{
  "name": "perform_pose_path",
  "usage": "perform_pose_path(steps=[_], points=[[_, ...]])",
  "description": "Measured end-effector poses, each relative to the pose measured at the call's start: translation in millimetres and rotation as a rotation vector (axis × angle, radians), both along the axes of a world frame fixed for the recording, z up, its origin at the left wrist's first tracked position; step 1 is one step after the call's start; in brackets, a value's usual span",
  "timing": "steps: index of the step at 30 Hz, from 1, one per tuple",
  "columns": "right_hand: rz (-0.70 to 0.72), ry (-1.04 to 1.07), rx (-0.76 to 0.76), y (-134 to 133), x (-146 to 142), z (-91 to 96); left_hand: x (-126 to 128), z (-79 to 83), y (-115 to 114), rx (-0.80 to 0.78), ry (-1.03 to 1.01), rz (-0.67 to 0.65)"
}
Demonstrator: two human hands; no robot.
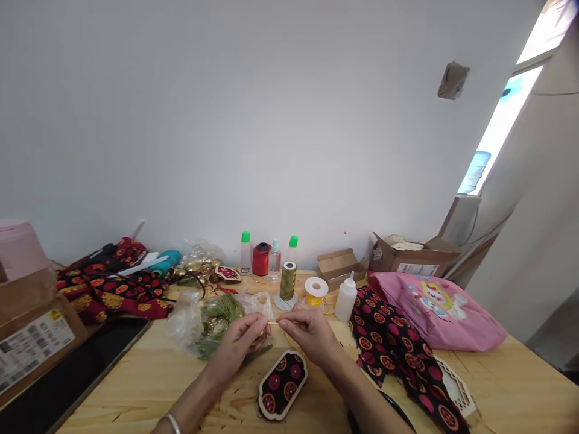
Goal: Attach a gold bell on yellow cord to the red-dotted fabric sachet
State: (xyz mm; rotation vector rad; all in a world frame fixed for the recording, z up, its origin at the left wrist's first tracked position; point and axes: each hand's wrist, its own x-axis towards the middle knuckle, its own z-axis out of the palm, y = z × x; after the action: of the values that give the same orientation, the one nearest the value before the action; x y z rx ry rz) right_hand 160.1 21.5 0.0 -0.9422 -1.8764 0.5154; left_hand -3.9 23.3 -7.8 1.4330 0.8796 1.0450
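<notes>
pinching yellow cord (272,322) at a small gold ornament (261,337)

left hand (235,343) clenched around the ornament, fingers hiding most of it. right hand (312,334) grasping the cord between fingertips, cord running across to the ornament. oval black-and-red fabric panel (283,384) lies on the pine table (181,386) just below both hands. plastic bag (185,319) holding green tassel (221,308) just beside left hand. farther on: olive thread spool (288,280), yellow cord spool (315,291), glue bottle (346,298). pink bag (434,313) beyond, right.
</notes>
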Motion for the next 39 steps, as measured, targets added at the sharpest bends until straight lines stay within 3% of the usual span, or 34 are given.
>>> perform_pose_path(steps=[4, 10, 16, 19, 24, 30, 32, 39], points=[[-0.027, -0.006, -0.008, 2.7, -0.1, -3.9, -2.3, 1.2, 0.7, -0.027, -0.059, 0.053], [-0.153, 0.527, -0.191, 10.5, 6.3, 2.1, -5.7, 3.5, 1.0, -0.113, -0.257, 0.049], [-0.146, 0.813, -0.333, 12.2, 19.3, 11.8, -6.0, -4.4, 7.2, -0.127, -0.234, 0.051], [-0.151, 0.878, -0.323, 11.2, 22.2, 14.4, -7.9, -10.0, 11.1, -0.151, -0.163, 0.016], [-0.190, 0.769, -0.260, 13.0, 21.2, 10.8, -9.8, -14.1, 13.8, -0.149, -0.121, 0.006], [-0.211, 0.438, -0.105, 15.7, 14.6, 3.3, -7.8, -13.9, 13.6, -0.104, 0.003, 0.038], [-0.191, 0.379, -0.097, 14.2, 13.1, 1.1, -7.6, -11.5, 11.3, -0.057, 0.134, 0.040], [-0.077, 0.114, -0.059, 4.8, 10.9, -3.6, -18.6, 3.0, -0.6, 0.335, 0.787, -0.070]])
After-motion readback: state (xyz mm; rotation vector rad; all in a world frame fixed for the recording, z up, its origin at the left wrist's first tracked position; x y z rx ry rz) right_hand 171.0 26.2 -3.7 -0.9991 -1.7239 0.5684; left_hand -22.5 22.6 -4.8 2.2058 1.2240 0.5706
